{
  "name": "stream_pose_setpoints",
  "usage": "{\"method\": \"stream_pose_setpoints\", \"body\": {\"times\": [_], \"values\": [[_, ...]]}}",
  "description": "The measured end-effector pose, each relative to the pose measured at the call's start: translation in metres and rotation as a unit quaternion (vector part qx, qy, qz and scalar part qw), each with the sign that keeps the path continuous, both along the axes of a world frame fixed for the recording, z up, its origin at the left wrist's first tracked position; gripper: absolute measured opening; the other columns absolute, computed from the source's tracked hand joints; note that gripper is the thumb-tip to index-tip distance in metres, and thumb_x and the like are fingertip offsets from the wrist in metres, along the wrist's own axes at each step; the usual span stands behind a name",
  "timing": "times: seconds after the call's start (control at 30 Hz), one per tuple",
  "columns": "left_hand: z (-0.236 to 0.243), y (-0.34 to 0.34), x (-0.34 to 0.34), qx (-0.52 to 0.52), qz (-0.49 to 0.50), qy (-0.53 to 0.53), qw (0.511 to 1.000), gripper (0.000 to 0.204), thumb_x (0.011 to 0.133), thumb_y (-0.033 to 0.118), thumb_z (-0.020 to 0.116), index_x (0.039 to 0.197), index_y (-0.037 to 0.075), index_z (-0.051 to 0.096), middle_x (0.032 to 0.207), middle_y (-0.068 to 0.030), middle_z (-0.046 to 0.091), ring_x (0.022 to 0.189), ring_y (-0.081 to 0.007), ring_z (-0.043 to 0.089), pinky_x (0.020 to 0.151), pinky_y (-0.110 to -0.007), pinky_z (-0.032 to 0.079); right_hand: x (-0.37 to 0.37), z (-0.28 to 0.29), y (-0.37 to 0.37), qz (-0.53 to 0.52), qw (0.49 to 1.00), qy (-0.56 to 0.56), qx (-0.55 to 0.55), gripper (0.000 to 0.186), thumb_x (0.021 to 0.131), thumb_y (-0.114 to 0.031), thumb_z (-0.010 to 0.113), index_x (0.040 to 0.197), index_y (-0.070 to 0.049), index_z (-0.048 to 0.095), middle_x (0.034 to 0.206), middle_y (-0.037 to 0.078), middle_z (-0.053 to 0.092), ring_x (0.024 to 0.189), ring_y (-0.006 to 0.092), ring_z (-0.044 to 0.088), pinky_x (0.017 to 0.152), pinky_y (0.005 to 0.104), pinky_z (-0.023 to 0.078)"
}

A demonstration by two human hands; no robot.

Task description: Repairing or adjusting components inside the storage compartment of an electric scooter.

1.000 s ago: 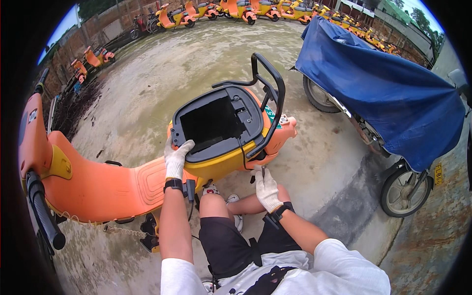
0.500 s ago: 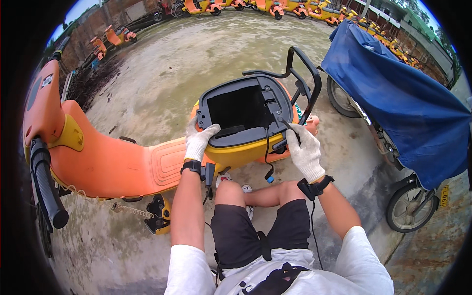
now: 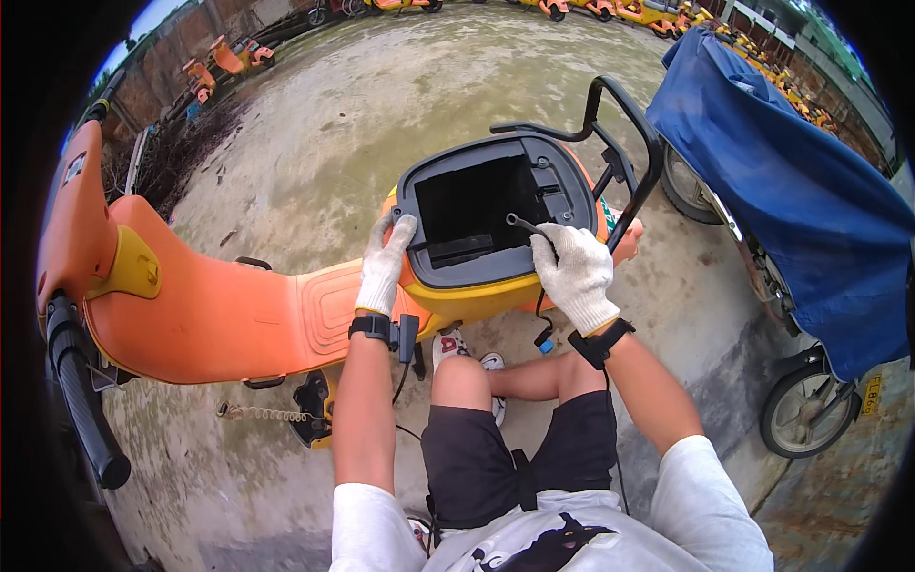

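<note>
An orange and yellow scooter (image 3: 205, 300) stands across in front of me, its open under-seat compartment (image 3: 477, 203) framed by a grey plastic rim (image 3: 467, 277). My left hand (image 3: 383, 270), in a white knit glove, is closed on the front end of that rim, thumb on top next to a dark bracket with a hole. In my right hand (image 3: 576, 276), also gloved, is a slim metal wrench (image 3: 521, 223); its ring end points left over the compartment opening, apart from the rim. A black cable with a blue-tipped connector (image 3: 544, 345) hangs down the scooter's near side.
A black tubular rack (image 3: 637, 143) rises behind the compartment. To the right stands a two-wheeler under a blue cover (image 3: 762, 181). The scooter's handlebar grip (image 3: 91, 410) juts out at left, and a coiled cord (image 3: 262, 412) hangs below the footboard. Several scooters line the far wall.
My right hand has swung the wrench left, from the rim's rear corner to above the opening. The left hand has shifted slightly up along the front end of the rim.
</note>
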State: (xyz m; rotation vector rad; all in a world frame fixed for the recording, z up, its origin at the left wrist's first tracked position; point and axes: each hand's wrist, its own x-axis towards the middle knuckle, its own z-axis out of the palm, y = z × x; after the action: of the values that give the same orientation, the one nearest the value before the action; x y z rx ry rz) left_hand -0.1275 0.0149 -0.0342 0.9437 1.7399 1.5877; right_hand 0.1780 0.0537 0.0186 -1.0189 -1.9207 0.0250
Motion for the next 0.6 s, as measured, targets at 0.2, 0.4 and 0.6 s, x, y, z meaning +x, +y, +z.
{"method": "stream_pose_setpoints", "body": {"times": [0.2, 0.4, 0.6], "values": [[-0.013, 0.004, -0.022, -0.024, -0.021, 0.033, 0.999, 0.083, 0.091, 0.059, 0.079, 0.151, 0.005, 0.059, 0.144, -0.0175, 0.067, 0.134, -0.0246, 0.061, 0.116, -0.036, 0.042, -0.005, -0.007, -0.004, 0.005, 1.000, 0.026, 0.016, 0.011, 0.089, -0.018, 0.078, 0.097, -0.010, 0.077, 0.078, 0.011, 0.072, 0.071, 0.0315, 0.071, 0.066, 0.0439, 0.057], [0.004, -0.001, -0.003, -0.004, -0.002, 0.017, 1.000, 0.073, 0.095, 0.051, 0.080, 0.150, 0.007, 0.061, 0.144, -0.0144, 0.067, 0.135, -0.0222, 0.061, 0.116, -0.036, 0.044, -0.003, -0.011, -0.001, 0.004, 0.999, 0.035, 0.010, 0.013, 0.090, -0.022, 0.078, 0.098, -0.011, 0.077, 0.079, 0.010, 0.073, 0.074, 0.0320, 0.072, 0.068, 0.0439, 0.057], [0.031, -0.075, 0.026, -0.137, -0.035, 0.166, 0.976, 0.075, 0.097, 0.056, 0.068, 0.153, 0.008, 0.058, 0.140, -0.0192, 0.069, 0.127, -0.0273, 0.067, 0.111, -0.035, 0.048, 0.000, -0.014, -0.002, 0.010, 0.999, 0.023, -0.024, 0.017, 0.096, -0.025, 0.073, 0.102, -0.010, 0.078, 0.085, 0.013, 0.075, 0.077, 0.0336, 0.074, 0.071, 0.0431, 0.058]]}}
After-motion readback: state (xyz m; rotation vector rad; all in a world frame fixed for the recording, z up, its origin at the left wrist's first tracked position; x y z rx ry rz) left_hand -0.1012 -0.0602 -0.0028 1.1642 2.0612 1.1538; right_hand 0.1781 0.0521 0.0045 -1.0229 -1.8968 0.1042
